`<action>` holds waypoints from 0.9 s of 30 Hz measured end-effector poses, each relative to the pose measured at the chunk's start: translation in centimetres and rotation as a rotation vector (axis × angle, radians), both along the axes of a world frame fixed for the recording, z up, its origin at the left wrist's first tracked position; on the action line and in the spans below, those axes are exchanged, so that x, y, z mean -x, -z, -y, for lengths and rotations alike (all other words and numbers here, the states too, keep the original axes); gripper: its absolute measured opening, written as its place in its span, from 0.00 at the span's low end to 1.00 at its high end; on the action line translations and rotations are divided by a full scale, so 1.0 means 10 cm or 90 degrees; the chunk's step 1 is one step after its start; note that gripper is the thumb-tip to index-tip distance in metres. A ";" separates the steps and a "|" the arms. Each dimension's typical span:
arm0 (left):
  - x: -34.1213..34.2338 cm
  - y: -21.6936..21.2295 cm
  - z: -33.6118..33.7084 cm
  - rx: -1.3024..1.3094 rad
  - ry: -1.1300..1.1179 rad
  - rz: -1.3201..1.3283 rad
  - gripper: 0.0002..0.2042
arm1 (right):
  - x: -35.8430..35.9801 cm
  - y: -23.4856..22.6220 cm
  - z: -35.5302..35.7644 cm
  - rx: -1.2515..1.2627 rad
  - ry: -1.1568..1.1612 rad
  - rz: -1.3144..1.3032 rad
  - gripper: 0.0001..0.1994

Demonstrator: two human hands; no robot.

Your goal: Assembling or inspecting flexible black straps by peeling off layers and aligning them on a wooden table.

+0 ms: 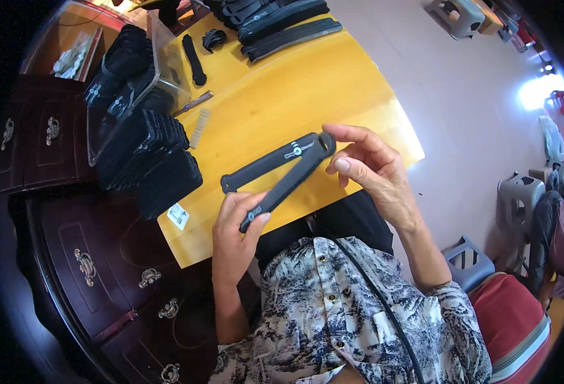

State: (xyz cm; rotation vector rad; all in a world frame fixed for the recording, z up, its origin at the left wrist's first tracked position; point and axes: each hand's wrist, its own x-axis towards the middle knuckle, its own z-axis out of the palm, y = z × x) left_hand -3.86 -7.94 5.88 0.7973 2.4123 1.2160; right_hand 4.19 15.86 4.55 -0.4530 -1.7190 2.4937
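A long black strap (288,182) with a small pale print is bent back on itself above the table, its bend pointing at my right hand. My left hand (234,224) is closed around one end of it, thumb along the edge. The strap's other end reaches left, over the tabletop. My right hand (375,169) is beside the bend, index fingertip at its upper edge and thumb apart from the finger. Whether that fingertip presses on the strap is hard to see.
The yellow table (282,96) carries bundles of black straps (291,38) at the far side, one loose strap (193,61), a coiled black piece (214,40) and a thin tool (194,102). Stacked black straps (144,150) and a clear bin (157,48) stand left, beside dark drawers (83,269).
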 end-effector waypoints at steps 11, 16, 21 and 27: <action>-0.43 0.07 -0.30 -0.231 -0.038 0.385 0.18 | -0.20 0.05 0.19 0.082 -0.045 -0.042 0.14; -0.30 -0.04 -0.46 -0.161 0.079 0.182 0.12 | -0.45 -0.05 0.05 -0.061 0.009 -0.115 0.14; -0.22 -0.31 -0.90 -0.178 0.250 -0.179 0.17 | -0.83 -0.20 0.00 -0.314 0.229 -0.303 0.13; -0.37 0.04 -1.10 -0.374 0.053 -0.022 0.15 | -0.80 0.08 0.25 -0.593 0.352 -0.252 0.16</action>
